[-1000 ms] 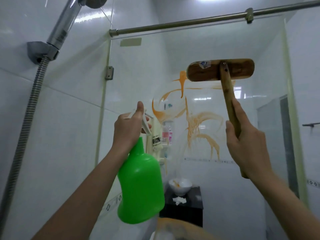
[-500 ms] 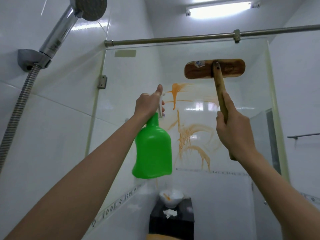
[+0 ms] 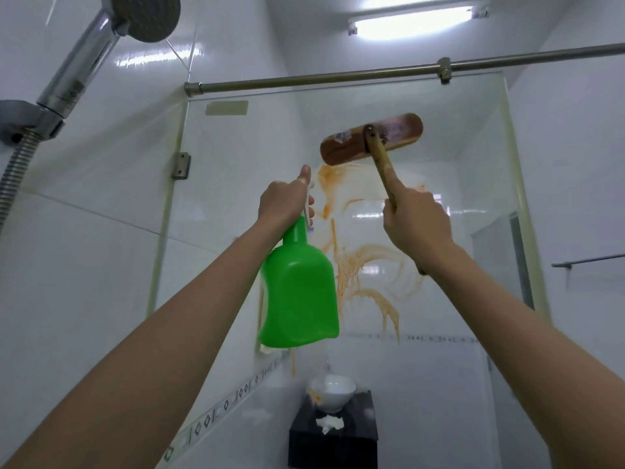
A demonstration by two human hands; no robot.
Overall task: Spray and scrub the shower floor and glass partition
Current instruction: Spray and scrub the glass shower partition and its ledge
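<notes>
Up near the middle, my left hand (image 3: 283, 204) grips the green spray bottle (image 3: 299, 296), hiding its trigger. My right hand (image 3: 414, 221) holds the wooden brush (image 3: 372, 138) against the glass partition (image 3: 236, 231), over smeary orange streaks (image 3: 351, 265).

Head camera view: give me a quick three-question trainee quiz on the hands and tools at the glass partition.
1. True or false: the left hand grips the green plastic spray bottle at its trigger top.
2. Where is the head of the long-handled brown wooden scrub brush relative to the orange smears on the clear glass partition? A at their top; B beneath them; C far left of them.
3. Fill in: the right hand grips the brush by its ____.
Key: 1 true; 2 A; 3 handle.
</notes>
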